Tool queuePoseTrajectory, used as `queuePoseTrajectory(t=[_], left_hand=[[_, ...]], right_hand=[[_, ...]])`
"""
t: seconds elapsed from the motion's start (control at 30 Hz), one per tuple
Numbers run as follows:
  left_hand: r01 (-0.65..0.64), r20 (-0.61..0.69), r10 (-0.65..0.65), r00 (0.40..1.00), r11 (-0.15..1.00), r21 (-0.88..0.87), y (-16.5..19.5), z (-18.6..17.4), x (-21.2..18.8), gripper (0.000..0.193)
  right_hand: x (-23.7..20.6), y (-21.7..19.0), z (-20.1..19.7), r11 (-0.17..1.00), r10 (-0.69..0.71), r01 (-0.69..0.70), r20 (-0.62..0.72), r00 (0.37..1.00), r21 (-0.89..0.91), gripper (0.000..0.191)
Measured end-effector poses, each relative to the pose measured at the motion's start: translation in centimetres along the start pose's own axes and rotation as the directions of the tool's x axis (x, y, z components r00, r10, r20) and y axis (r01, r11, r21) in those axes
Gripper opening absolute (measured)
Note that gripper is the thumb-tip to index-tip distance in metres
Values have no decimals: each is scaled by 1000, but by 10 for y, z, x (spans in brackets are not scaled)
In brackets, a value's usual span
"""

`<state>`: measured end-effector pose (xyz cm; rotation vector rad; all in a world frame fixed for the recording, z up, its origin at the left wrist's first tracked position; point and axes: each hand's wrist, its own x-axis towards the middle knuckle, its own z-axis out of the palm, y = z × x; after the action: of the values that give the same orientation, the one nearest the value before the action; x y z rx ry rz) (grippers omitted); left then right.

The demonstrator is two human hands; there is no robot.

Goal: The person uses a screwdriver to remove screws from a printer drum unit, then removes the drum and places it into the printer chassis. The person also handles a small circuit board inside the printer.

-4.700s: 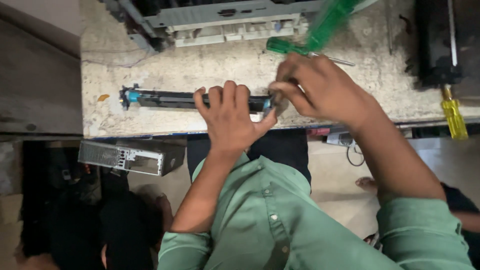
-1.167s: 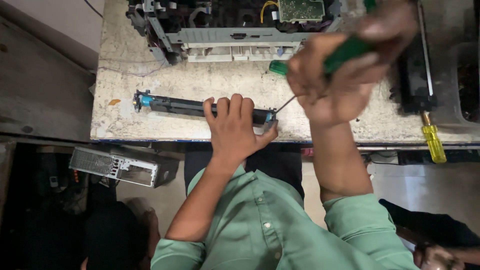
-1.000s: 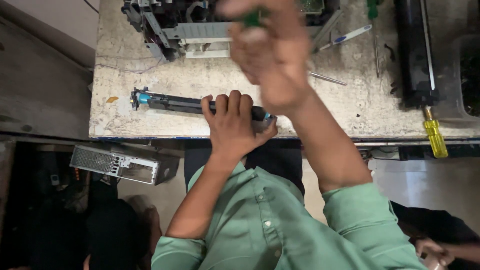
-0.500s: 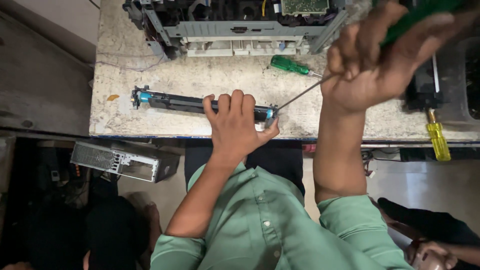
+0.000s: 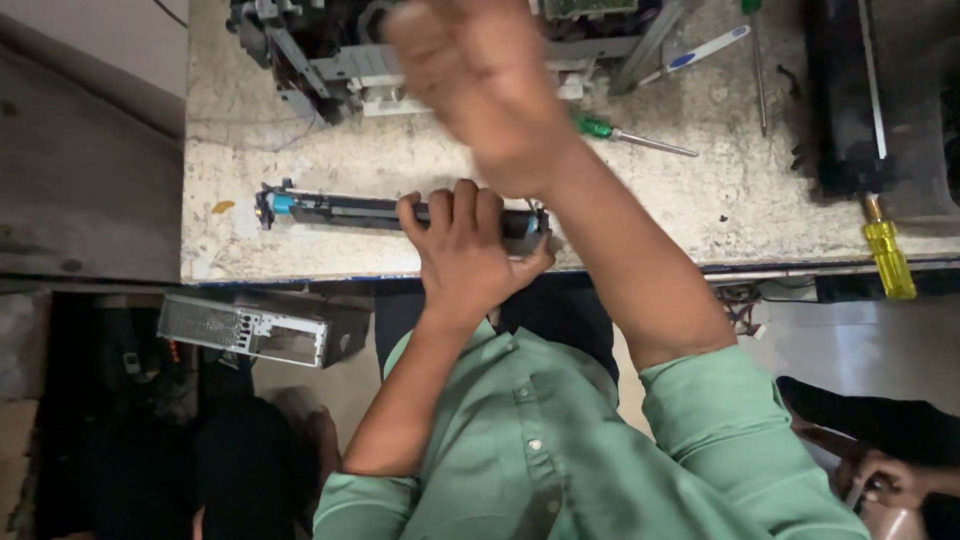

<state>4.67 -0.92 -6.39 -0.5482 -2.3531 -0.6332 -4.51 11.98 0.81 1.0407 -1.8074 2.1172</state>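
Observation:
My left hand (image 5: pixel 465 245) presses down on the right end of a long black cartridge (image 5: pixel 340 210) with a blue end cap, which lies along the front edge of the stone bench (image 5: pixel 700 200). My right hand (image 5: pixel 480 80) is raised over the bench and blurred by motion. Whether it holds anything cannot be made out. A green-handled screwdriver (image 5: pixel 610 130) lies on the bench just right of that hand. My green shirt sleeves fill the lower part of the view.
A dismantled grey printer frame (image 5: pixel 330 50) sits at the back of the bench. At the right lie a long black unit (image 5: pixel 845 90), a yellow-handled screwdriver (image 5: pixel 888 258) and a white and blue pen-like tool (image 5: pixel 700 48). A grey metal box (image 5: pixel 250 330) is on the floor. Another person's hand (image 5: pixel 890 480) is at bottom right.
My right hand has swung from the upper right, where it gripped a green-handled screwdriver, to the upper middle of the view. My left hand has stayed on the cartridge.

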Motion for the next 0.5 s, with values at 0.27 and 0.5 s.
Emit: queuePoseTrajectory(t=[0.27, 0.5], left_hand=[[20, 71, -23, 997, 999, 34, 0, 0, 0, 55], [72, 79, -76, 994, 996, 52, 2, 0, 2, 55]], right_hand=[[-30, -41, -51, 864, -440, 479, -231, 868, 156, 39], [-31, -2, -30, 981, -173, 184, -140, 975, 68, 26]])
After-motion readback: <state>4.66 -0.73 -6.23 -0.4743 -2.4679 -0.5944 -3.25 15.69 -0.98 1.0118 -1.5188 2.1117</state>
